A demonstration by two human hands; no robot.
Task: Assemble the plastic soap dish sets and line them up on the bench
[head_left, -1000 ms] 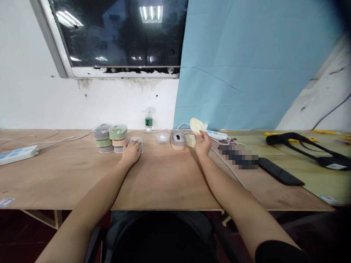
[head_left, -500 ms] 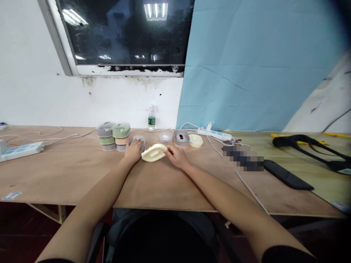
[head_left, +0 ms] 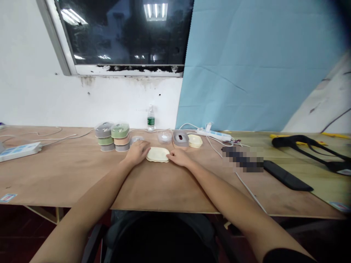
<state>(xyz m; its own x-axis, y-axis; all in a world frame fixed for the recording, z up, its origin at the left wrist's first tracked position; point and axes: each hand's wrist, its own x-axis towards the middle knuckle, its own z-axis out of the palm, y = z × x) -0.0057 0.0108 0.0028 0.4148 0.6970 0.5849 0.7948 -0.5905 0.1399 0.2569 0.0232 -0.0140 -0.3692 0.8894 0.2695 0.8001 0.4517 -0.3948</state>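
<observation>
Here, we have the cream lid (head_left: 158,155) between our two hands, just left of the middle of the table (head_left: 164,186). Our right hand (head_left: 179,157) has its right end, thumb and fingers pinching the rim. Our left hand (head_left: 138,152) is at its left end, fingers bent and close together, the tips at the rim; we cannot tell whether they grip it or only touch it. We see the lid lying nearly flat, but whether it rests on the wood we cannot tell.

Just beyond our left hand we see a clear box (head_left: 136,138), partly hidden by it. To its left we have two stacks side by side: the left stack (head_left: 104,140), grey over green over grey, and the right stack (head_left: 120,141), green over peach over grey.

On the far side, right of the lid, we find a row: a clear tub (head_left: 164,137), a grey box (head_left: 177,140) and a cream box (head_left: 195,141). Farther back, by the wall (head_left: 123,98), we see a bottle (head_left: 150,121) standing upright. Right of the row we have a power strip (head_left: 216,135), and well to the right, nearer us, a black slab (head_left: 286,176).
</observation>
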